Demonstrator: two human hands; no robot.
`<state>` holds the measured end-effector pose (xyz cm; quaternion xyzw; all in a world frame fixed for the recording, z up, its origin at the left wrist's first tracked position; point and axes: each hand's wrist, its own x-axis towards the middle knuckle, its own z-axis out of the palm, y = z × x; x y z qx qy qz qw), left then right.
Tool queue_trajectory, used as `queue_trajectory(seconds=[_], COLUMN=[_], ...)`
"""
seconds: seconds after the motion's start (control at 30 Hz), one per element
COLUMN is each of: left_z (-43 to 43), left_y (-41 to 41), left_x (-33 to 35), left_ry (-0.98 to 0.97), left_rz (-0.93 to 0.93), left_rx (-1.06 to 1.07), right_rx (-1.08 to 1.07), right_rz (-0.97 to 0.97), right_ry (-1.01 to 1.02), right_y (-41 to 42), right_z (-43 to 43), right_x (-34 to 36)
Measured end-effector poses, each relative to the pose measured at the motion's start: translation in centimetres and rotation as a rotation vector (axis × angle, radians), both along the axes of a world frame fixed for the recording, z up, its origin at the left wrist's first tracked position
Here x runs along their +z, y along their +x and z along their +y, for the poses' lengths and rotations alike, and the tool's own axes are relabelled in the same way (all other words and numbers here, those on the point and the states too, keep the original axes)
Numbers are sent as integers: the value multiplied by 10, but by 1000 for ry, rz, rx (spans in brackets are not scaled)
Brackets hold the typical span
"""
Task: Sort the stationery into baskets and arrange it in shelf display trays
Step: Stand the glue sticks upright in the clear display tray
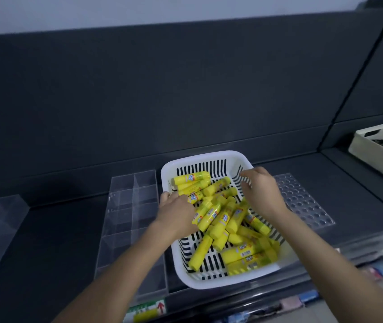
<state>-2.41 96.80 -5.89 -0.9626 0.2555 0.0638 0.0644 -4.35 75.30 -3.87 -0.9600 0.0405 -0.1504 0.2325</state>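
Glue sticks [210, 215] fill the white basket [209, 156]. The clear tray [127, 220] left of the left hand [176, 208] has none yet. That hand's grip is hidden; the right hand [264, 192] is spread loose.

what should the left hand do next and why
Probably grip a few glue sticks with the left hand and move them to the clear divided tray beside the basket: the hand lies on the pile, the tray looks unfilled.
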Motion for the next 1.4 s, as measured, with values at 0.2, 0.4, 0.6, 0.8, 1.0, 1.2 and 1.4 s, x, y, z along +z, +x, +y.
queue_trajectory(seconds=[0.2,0.4,0.6,0.8,1.0,1.2,1.4], left_z=[-1,10,29,53,84,117,149], left_y=[3,14,27,34,44,53,64], left_x=[0,21,26,32,40,42,45], left_ry=[-114,-715,-1086,-1134,-1163,-1151,-1164], left_rz=[25,132,-9,-90,-104,-74,-114], left_rx=[65,196,332,504,541,529,499], right_rx=[121,263,524,585,624,557,459], right_rz=[98,204,305,278,337,309,62], right_ry=[64,-25,-254,-369,-369,-477,-118], right_y=[13,43,64,77,81,78,81], right_z=[8,17,27,31,42,58,94], right_x=[2,-7,-19,-21,-12,-7,43])
